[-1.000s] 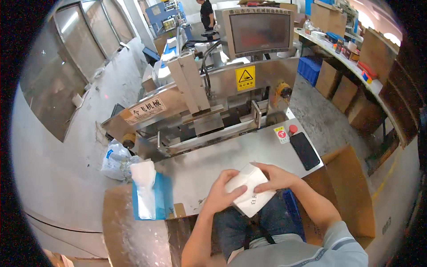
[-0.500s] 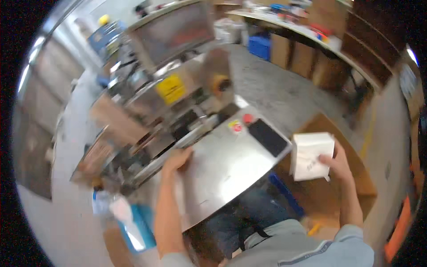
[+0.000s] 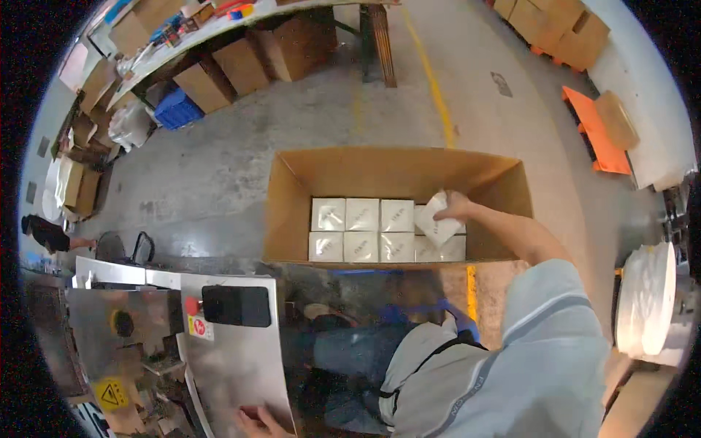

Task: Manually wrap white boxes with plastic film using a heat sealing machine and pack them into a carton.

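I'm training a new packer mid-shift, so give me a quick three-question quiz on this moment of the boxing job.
1. True or false: the right hand holds a white packet over the cardboard carton.
2. Where does the left hand rest? A) on the steel table B) inside the carton C) on the blue crate
3. Fill in: the white boxes in the carton lie in ___ rows.

Key: 1 true; 2 A; 3 two

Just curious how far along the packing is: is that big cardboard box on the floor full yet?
Not full. The cardboard box holds only one bottom layer of white packs; its walls rise well above them.
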The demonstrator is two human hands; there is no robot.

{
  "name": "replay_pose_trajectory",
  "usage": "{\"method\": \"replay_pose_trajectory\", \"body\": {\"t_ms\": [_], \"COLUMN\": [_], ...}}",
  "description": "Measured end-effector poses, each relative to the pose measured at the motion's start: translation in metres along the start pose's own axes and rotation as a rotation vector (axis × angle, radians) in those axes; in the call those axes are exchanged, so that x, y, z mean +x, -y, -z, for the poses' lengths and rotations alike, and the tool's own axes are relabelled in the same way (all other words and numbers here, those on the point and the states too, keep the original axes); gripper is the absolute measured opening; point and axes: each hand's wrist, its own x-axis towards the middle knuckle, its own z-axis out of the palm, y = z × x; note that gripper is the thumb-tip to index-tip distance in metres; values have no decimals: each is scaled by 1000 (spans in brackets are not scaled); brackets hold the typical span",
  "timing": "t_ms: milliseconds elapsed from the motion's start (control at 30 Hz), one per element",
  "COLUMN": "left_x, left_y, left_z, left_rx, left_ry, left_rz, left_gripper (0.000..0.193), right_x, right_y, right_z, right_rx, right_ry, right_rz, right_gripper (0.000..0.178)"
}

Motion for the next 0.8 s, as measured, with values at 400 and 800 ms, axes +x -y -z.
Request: {"method": "replay_pose_trajectory", "body": {"t_ms": [400,800], "left_x": [-23,-30], "left_y": [34,17], "left_z": [-68,-53], "left_rx": [123,-226], "left_ry": [-83,-148], "left_rz": [259,212], "left_gripper": [58,40], "right_x": [69,15], "right_y": [-128,145], "right_z": [-178,-65], "right_rx": [-58,-41], "right_ry": [664,163], "right_rz": [-210,651], "right_gripper": [32,52]}}
